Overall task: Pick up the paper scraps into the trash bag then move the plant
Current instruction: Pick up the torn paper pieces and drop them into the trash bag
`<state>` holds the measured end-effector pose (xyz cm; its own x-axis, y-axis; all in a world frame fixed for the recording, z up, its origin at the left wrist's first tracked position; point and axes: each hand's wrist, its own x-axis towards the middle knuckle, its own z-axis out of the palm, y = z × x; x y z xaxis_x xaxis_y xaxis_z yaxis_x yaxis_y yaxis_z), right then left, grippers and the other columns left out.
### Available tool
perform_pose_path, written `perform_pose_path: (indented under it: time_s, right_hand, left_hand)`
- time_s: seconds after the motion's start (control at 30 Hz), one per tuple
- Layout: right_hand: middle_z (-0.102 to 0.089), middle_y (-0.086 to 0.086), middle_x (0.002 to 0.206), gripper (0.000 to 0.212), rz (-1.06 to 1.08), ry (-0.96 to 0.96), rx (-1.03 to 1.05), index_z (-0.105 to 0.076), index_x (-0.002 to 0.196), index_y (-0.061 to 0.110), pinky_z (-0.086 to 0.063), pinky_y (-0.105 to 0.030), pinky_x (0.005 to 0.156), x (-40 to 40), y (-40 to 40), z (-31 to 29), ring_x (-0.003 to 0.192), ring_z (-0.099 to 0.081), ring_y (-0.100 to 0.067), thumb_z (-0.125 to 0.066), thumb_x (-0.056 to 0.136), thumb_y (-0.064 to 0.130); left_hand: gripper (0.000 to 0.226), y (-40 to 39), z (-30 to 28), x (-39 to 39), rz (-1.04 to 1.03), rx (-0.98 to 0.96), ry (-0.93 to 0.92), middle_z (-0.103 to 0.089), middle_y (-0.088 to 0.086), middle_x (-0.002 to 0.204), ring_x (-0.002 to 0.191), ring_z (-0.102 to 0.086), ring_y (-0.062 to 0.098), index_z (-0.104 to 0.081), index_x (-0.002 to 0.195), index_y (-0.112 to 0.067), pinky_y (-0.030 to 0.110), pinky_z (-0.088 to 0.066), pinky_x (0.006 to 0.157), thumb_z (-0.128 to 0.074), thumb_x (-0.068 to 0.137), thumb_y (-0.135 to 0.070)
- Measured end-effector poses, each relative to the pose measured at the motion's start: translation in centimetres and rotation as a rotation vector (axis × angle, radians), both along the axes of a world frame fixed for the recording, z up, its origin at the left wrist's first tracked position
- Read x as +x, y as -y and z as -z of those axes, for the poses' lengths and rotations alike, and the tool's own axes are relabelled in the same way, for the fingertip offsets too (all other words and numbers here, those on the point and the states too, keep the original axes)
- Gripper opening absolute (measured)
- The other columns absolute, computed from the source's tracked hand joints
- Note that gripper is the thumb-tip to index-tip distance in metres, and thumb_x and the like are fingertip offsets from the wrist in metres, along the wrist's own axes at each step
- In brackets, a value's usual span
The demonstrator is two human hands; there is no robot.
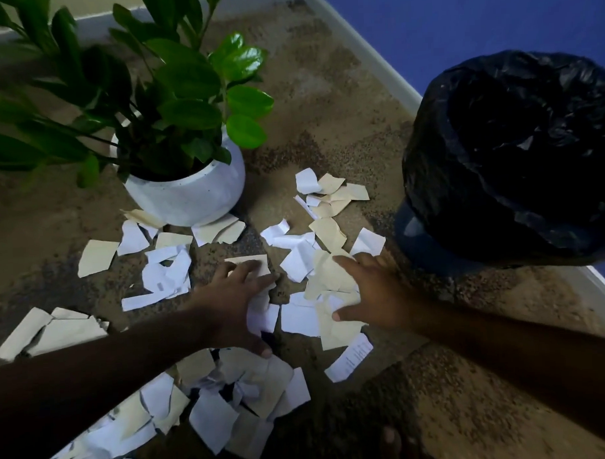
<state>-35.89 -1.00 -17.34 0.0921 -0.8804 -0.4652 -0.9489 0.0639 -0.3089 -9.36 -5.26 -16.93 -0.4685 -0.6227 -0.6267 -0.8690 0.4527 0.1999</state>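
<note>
Several torn white and cream paper scraps (328, 233) lie scattered over the brown speckled floor. My left hand (233, 300) rests flat on scraps in the middle, fingers spread, with a cream piece under the fingertips. My right hand (375, 292) is pressed palm-down on a pile of cream and white scraps just to its right, fingers apart. The plant (173, 96), with glossy green leaves, stands in a round white pot (190, 195) beyond my left hand. The black trash bag (511, 153) stands open at the right, beyond my right hand.
A white skirting board (360, 45) and blue wall (458, 21) run diagonally behind the bag. More scraps (215, 414) lie heaped near me under my left forearm. My toes (391, 442) show at the bottom edge.
</note>
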Motion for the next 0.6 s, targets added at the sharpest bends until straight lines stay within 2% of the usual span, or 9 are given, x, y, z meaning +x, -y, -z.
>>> perform_pose_path:
  time_s: [0.13, 0.27, 0.37, 0.47, 0.6]
  right_hand:
    - [-0.024, -0.003, 0.152, 0.099, -0.097, -0.031, 0.013, -0.023, 0.148, 0.035, -0.031, -0.042, 0.107, 1.1, -0.5, 0.3, 0.136, -0.022, -0.027, -0.079, 0.068, 0.051]
    - [-0.025, -0.004, 0.151, 0.084, -0.117, -0.064, -0.013, -0.032, 0.144, 0.036, -0.035, -0.042, 0.106, 1.1, -0.6, 0.6, 0.135, -0.024, -0.028, -0.077, 0.074, 0.043]
    - [-0.034, -0.003, 0.146, 0.063, -0.095, -0.014, -0.064, -0.046, 0.136, 0.032, -0.039, -0.036, 0.102, 1.2, -0.7, 0.6, 0.13, -0.033, -0.024, -0.075, 0.08, 0.033]
    - [-0.047, -0.004, 0.132, 0.049, -0.108, 0.055, -0.106, -0.059, 0.123, 0.025, -0.042, -0.031, 0.097, 0.9, -0.9, 1.1, 0.12, -0.044, -0.021, -0.078, 0.078, 0.025]
    - [-0.061, -0.005, 0.113, 0.034, -0.099, 0.14, -0.143, -0.068, 0.107, 0.015, -0.04, -0.021, 0.086, 0.3, -1.1, 1.6, 0.106, -0.052, -0.018, -0.078, 0.075, 0.012]
  left_hand:
    - [0.136, -0.1, 0.5, -0.4, 0.067, -0.019, 0.032, 0.01, -0.009, 0.161, 0.147, 0.004, 0.035, 0.005, 0.147, -0.051, 0.072, -0.031, 0.102, -0.074, 0.04, -0.079]
    - [0.123, -0.5, 0.9, 0.1, 0.087, -0.1, 0.038, 0.004, -0.007, 0.161, 0.146, -0.001, 0.03, -0.005, 0.148, -0.045, 0.064, -0.037, 0.103, -0.079, 0.052, -0.066]
    - [0.106, -0.6, 0.8, 0.3, 0.015, -0.137, -0.028, -0.005, -0.008, 0.159, 0.143, -0.009, 0.029, -0.019, 0.146, -0.044, 0.06, -0.043, 0.1, -0.08, 0.06, -0.056]
    - [0.089, -0.3, 0.7, 0.4, -0.076, -0.154, -0.124, -0.014, -0.004, 0.156, 0.14, -0.015, 0.03, -0.032, 0.141, -0.042, 0.055, -0.046, 0.1, -0.082, 0.068, -0.033]
    - [0.082, 0.0, 0.7, 0.6, -0.133, -0.177, -0.221, -0.027, -0.002, 0.151, 0.133, -0.027, 0.028, -0.04, 0.138, -0.038, 0.044, -0.042, 0.103, -0.08, 0.07, -0.017]
